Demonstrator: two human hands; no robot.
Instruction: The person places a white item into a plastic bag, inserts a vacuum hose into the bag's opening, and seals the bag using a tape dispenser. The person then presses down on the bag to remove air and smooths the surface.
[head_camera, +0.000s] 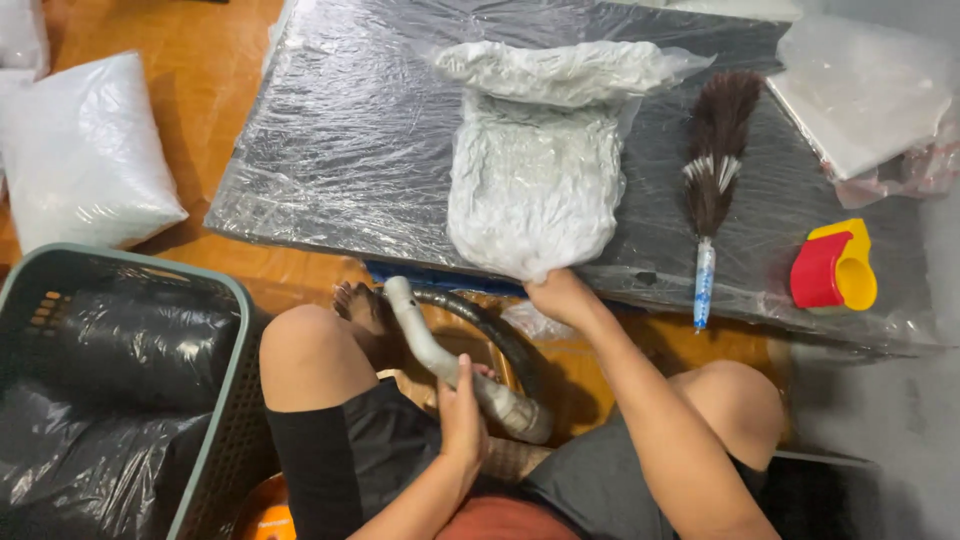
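Note:
A clear plastic bag stuffed with white filling (532, 175) lies on a low table covered in black plastic film (340, 130). My right hand (562, 297) pinches the bag's near edge at the table's front. My left hand (461, 412) is closed around a grey vacuum hose nozzle (432, 352) between my knees, with the black hose (497, 333) curving behind it.
A feather duster (714, 170) and a red-and-yellow tape dispenser (833, 268) lie on the table's right side. A white flat package (865, 90) sits at the far right. A grey-green basket lined with black plastic (215, 420) stands at my left. White stuffed bags (85, 150) rest on the wooden floor.

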